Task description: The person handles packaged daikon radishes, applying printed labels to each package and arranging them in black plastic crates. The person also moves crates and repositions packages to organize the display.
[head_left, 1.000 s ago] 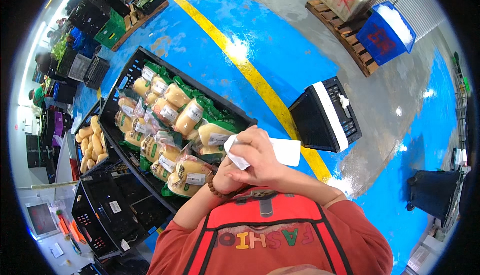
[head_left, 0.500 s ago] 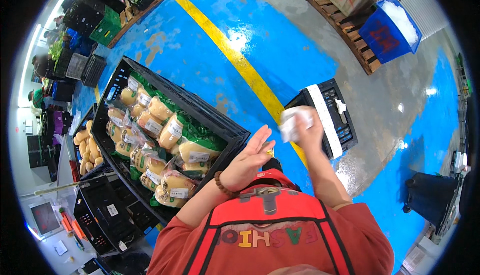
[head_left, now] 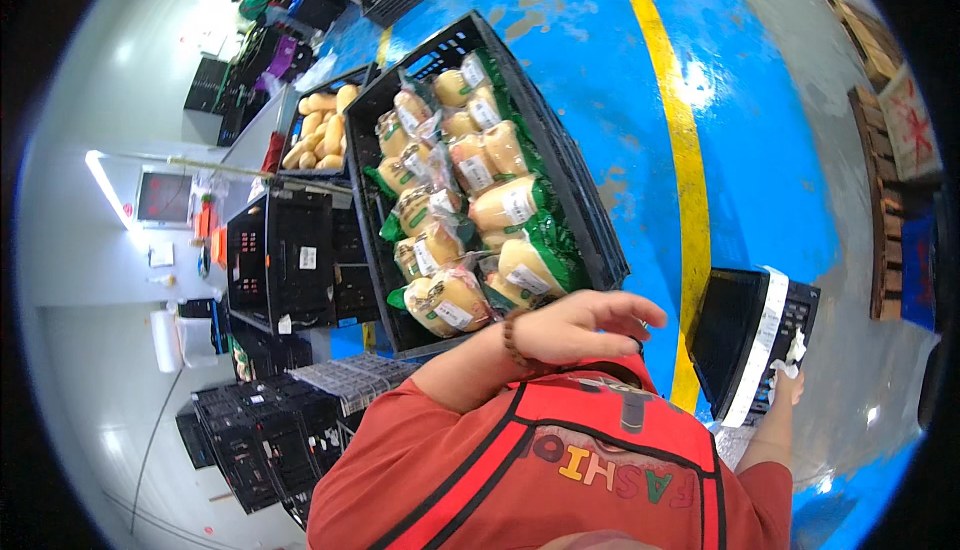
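My left hand is raised in front of my chest, fingers loosely bent and apart, holding nothing. A beaded bracelet circles its wrist. Beyond it is a black crate filled with bagged pale, rounded squash bearing white labels. My right hand reaches low to the outer side of a smaller black crate with a white strip along its edge. Its fingers touch a crumpled white scrap there; whether they grip it is too small to tell.
Another crate of loose squash stands behind the filled one. Stacked black crates and a grey crate are at left. A yellow line crosses the wet blue floor. A wooden pallet lies at far right.
The view has turned, shifting the crates to the right in it. My right hand has gone from holding crumpled white material above the small crate to that crate's outer side. My left fingers have bent.
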Action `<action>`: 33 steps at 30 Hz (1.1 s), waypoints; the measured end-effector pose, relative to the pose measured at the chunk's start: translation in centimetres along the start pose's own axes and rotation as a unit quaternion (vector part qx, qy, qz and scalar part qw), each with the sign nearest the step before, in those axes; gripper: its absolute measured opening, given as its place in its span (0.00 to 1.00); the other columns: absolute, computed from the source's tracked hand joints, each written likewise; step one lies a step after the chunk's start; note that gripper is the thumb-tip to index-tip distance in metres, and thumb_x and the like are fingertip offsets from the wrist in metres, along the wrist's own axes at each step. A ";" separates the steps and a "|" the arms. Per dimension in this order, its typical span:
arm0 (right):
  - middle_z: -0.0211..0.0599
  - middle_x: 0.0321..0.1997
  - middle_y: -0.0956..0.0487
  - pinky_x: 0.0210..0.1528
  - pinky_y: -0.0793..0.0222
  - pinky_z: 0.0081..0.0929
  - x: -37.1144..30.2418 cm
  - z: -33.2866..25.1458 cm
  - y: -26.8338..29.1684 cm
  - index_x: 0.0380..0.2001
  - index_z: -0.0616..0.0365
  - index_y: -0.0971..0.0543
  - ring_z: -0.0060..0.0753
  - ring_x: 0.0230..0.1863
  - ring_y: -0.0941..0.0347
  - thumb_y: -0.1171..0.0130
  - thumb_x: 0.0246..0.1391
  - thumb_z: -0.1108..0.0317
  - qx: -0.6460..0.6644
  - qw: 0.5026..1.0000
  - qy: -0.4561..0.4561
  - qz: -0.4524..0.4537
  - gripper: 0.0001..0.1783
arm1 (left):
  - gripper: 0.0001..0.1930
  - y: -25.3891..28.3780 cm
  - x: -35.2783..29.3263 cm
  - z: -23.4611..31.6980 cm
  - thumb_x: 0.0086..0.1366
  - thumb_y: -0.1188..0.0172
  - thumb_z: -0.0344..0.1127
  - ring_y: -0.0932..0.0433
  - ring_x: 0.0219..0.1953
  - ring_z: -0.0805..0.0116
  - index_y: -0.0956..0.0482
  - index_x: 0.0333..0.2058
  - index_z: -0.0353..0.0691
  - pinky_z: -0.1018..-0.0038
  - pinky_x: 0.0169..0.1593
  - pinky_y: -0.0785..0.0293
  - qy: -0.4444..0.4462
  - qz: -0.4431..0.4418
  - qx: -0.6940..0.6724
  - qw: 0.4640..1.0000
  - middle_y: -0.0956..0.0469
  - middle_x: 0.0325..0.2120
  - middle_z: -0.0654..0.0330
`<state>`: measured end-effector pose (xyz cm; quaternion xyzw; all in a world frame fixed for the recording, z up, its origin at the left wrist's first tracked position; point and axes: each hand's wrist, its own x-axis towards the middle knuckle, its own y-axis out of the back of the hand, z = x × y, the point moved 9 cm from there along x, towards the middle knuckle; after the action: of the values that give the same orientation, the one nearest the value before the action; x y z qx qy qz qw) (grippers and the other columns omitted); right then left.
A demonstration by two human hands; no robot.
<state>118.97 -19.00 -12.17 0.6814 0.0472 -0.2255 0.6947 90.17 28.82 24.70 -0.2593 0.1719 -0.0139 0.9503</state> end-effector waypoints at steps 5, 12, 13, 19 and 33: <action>0.45 0.60 0.34 0.64 0.48 0.40 -3.8 -4.6 7.5 0.58 0.51 0.34 0.45 0.63 0.42 0.40 0.40 0.51 0.014 0.996 -0.048 0.076 0.40 | 0.20 9.8 -8.5 5.1 0.62 0.47 0.26 0.30 0.49 0.72 0.32 0.53 0.35 0.75 0.54 0.34 -0.114 0.270 0.086 0.952 0.29 0.50 0.60; 0.48 0.51 0.25 0.52 0.34 0.33 -3.1 -23.8 13.3 0.54 0.64 0.31 0.41 0.51 0.28 0.45 0.53 0.64 0.342 0.886 0.312 0.021 0.26 | 0.14 30.7 -24.6 4.9 0.62 0.44 0.29 0.26 0.43 0.73 0.26 0.46 0.32 0.78 0.48 0.30 -0.183 0.599 0.122 0.770 0.24 0.41 0.60; 0.47 0.51 0.25 0.51 0.33 0.31 -6.7 -28.6 16.1 0.54 0.65 0.31 0.38 0.51 0.28 0.46 0.55 0.65 0.369 0.860 0.353 -0.002 0.24 | 0.15 33.9 -26.5 4.2 0.61 0.43 0.30 0.25 0.42 0.73 0.27 0.46 0.32 0.78 0.47 0.30 -0.182 0.627 0.144 0.743 0.24 0.41 0.59; 0.37 0.41 0.21 0.45 0.31 0.23 -34.4 -50.3 27.0 0.47 0.60 0.25 0.28 0.42 0.25 0.45 0.56 0.69 0.327 0.721 0.602 -0.105 0.15 | 0.22 44.6 -27.3 4.3 0.58 0.41 0.35 0.24 0.42 0.72 0.30 0.49 0.29 0.76 0.47 0.29 -0.076 0.656 0.389 0.642 0.22 0.40 0.54; 0.50 0.45 0.22 0.52 0.32 0.33 -60.0 -87.1 12.2 0.43 0.65 0.23 0.45 0.48 0.25 0.41 0.47 0.47 0.254 0.623 0.728 -0.136 0.31 | 0.17 43.9 -21.4 9.3 0.56 0.43 0.50 0.22 0.35 0.52 0.24 0.36 0.43 0.58 0.38 0.28 0.063 0.568 0.627 0.530 0.21 0.28 0.51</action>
<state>90.94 79.86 15.68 0.7582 0.5705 0.2487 0.1947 70.34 73.77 17.20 0.5565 0.2896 0.4082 0.6632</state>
